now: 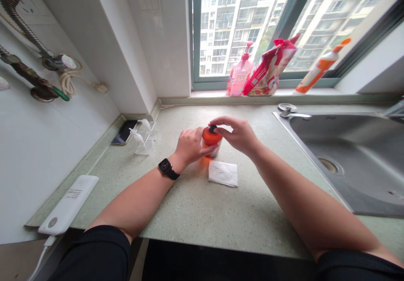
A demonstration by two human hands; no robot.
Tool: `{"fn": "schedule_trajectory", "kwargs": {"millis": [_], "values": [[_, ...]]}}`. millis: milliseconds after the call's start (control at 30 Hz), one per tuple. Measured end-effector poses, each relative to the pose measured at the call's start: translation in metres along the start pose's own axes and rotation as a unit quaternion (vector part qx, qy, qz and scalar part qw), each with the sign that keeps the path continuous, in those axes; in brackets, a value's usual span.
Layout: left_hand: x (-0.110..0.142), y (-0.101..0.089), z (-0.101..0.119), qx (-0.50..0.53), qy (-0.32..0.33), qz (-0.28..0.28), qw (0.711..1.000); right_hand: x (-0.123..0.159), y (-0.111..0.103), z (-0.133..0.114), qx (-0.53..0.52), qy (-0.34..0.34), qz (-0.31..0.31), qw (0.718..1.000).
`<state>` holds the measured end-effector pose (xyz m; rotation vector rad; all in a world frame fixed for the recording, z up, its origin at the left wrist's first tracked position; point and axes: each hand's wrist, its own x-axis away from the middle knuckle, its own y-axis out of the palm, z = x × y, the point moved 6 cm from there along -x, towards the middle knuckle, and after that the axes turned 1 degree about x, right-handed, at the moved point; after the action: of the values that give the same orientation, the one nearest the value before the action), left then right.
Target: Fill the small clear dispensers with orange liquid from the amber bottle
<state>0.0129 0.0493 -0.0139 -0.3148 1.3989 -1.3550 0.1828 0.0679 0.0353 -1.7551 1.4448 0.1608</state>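
An orange see-through bottle [212, 137] stands on the speckled green counter [252, 213]. My left hand [190, 147] is wrapped round its body from the left, thumb across the near side. At the top of the bottle, the fingertips of my right hand [238, 134] pinch a small black cap [212, 128]. Whether the cap is loose or fastened I cannot tell. Just in front of the bottle lies a folded white tissue [223, 173], touched by neither hand. Part of the bottle's body is hidden behind my left fingers.
A steel sink [303, 159] is set into the counter at right. Left are a clear stand with white pieces [144, 144], a phone [124, 132] and a white power bank [69, 205] with a cable. A pump bottle [240, 75], red bag [268, 72] and orange-white bottle [318, 70] line the sill.
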Motion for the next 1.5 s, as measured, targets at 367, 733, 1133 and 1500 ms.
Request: {"fn": "schedule_trajectory", "kwargs": {"millis": [367, 733, 1133, 1500], "values": [[-0.008, -0.014, 0.0, 0.105, 0.006, 0.017, 0.994, -0.001, -0.005, -0.006, 0.02, -0.042, 0.02, 0.999], [-0.027, -0.076, -0.052, -0.085, -0.126, 0.022, 0.988, 0.0, -0.014, 0.0, 0.071, -0.054, 0.082, 0.993], [-0.019, -0.12, -0.098, -0.178, -0.286, -0.093, 0.937, 0.006, -0.01, 0.055, 0.179, -0.042, 0.133, 0.974], [-0.012, -0.117, -0.117, -0.194, -0.325, -0.149, 0.913, 0.014, -0.004, 0.102, 0.172, 0.021, 0.118, 0.978]]}}
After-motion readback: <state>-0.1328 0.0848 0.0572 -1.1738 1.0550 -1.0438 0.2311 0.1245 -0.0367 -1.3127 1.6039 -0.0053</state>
